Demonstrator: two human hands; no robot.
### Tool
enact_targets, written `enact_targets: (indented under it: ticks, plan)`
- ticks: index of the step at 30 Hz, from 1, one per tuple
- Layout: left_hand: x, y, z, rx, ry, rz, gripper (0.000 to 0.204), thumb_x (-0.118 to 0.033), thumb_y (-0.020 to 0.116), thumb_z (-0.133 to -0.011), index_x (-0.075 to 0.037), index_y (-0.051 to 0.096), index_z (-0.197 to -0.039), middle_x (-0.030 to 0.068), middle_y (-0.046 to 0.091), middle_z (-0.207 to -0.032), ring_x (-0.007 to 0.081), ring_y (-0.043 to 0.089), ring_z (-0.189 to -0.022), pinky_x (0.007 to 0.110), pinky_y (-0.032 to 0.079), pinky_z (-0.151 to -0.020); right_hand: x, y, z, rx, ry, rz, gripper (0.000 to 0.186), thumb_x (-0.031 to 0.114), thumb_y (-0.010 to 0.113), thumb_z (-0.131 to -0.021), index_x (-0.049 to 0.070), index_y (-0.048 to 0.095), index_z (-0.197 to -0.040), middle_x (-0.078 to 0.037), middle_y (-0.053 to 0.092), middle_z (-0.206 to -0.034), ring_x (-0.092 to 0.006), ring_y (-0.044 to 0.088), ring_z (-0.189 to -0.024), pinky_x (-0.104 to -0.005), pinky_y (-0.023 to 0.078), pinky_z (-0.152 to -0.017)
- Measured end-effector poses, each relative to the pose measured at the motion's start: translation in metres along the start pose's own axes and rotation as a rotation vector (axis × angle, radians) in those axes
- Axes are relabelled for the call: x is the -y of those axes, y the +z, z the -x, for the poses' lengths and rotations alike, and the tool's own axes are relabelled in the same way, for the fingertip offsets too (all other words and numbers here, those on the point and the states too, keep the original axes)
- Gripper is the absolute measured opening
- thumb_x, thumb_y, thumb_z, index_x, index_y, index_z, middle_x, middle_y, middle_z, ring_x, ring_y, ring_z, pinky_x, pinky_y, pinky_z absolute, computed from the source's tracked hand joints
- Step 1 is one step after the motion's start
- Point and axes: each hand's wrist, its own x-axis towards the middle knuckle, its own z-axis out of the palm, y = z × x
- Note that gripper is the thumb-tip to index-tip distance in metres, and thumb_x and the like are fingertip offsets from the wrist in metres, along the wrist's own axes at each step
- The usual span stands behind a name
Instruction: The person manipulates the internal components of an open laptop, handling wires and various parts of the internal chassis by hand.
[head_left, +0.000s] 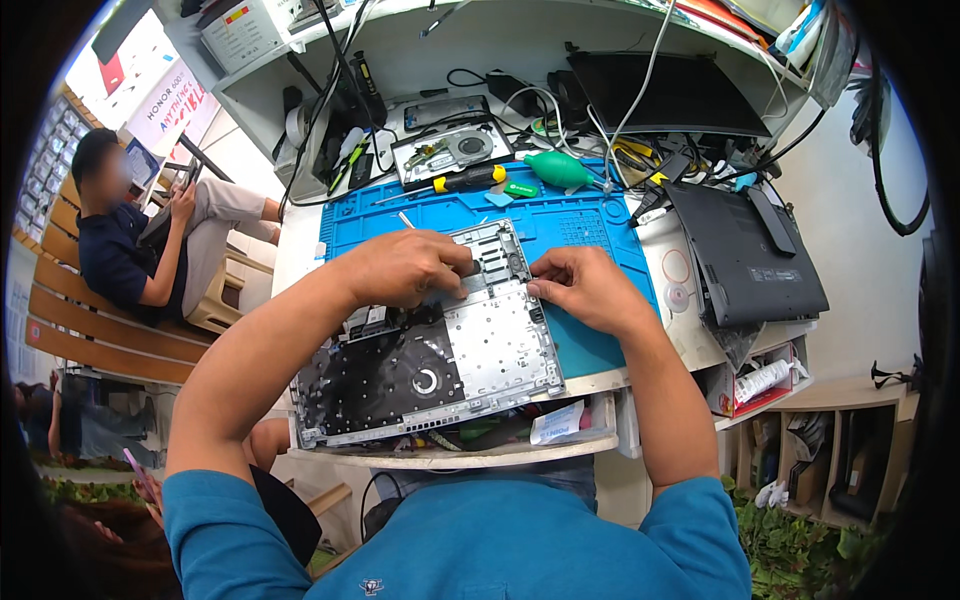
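An opened silver-and-black laptop chassis (495, 345) lies tilted across the front of a blue silicone mat (365, 210), overhanging the desk's front edge. My left hand (415, 270) reaches over its upper middle, fingers curled down onto a silver section; whatever is between the fingertips is hidden. My right hand (580, 290) grips the chassis's upper right edge with thumb and bent fingers. Just behind the chassis are a yellow-and-black screwdriver (465, 180), a small green tool (520, 189) and a green air blower (555, 168).
A dark laptop body (755, 275) rests at the right, beneath a black screen panel (665, 95) and loose cables. A smaller disassembled device (450, 150) sits behind the mat. A seated person (130, 255) is at the left; another person's hand (145, 490) holds a phone at the lower left.
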Motion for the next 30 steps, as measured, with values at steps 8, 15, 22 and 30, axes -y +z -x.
enact_targets:
  ticks: [8,15,22,30]
  plan:
    - [0.001,-0.005,-0.005,0.032,-0.001,0.001,0.045,0.006,0.078,-0.069,-0.016,0.088,-0.107,0.0030,0.076,-0.115,0.0295,0.074,-0.110,0.044,0.062,-0.090,0.000,0.000,0.000,0.004,0.014,-0.014,0.031,0.017,0.086,-0.099,-0.006,0.081,-0.119,-0.019,0.085,-0.103,-0.0235,0.081,-0.094,-0.0367,0.063,-0.088]
    - [0.006,-0.006,-0.012,0.062,-0.078,0.088,0.036,0.005,0.078,-0.077,-0.017,0.089,-0.103,0.0015,0.075,-0.112,0.0260,0.075,-0.110,0.042,0.062,-0.086,-0.002,0.000,-0.001,0.002,0.009,-0.011,0.031,0.017,0.086,-0.099,-0.006,0.081,-0.119,-0.019,0.085,-0.103,-0.0245,0.081,-0.094,-0.0371,0.064,-0.088]
    - [0.003,-0.006,-0.011,0.065,-0.128,0.112,0.039,0.007,0.077,-0.077,-0.018,0.090,-0.104,0.0007,0.075,-0.114,0.0270,0.075,-0.110,0.043,0.061,-0.086,-0.001,-0.001,0.000,0.010,0.011,0.012,0.031,0.018,0.085,-0.099,-0.005,0.081,-0.120,-0.019,0.085,-0.105,-0.0257,0.082,-0.096,-0.0378,0.064,-0.090]
    - [-0.018,-0.002,-0.001,0.022,-0.377,0.184,0.044,0.009,0.074,-0.078,-0.018,0.091,-0.109,0.0066,0.076,-0.112,0.0326,0.075,-0.105,0.042,0.060,-0.086,0.001,0.001,0.001,-0.003,0.004,0.008,0.032,0.018,0.085,-0.099,-0.005,0.081,-0.120,-0.019,0.085,-0.106,-0.0260,0.082,-0.097,-0.0376,0.064,-0.091]
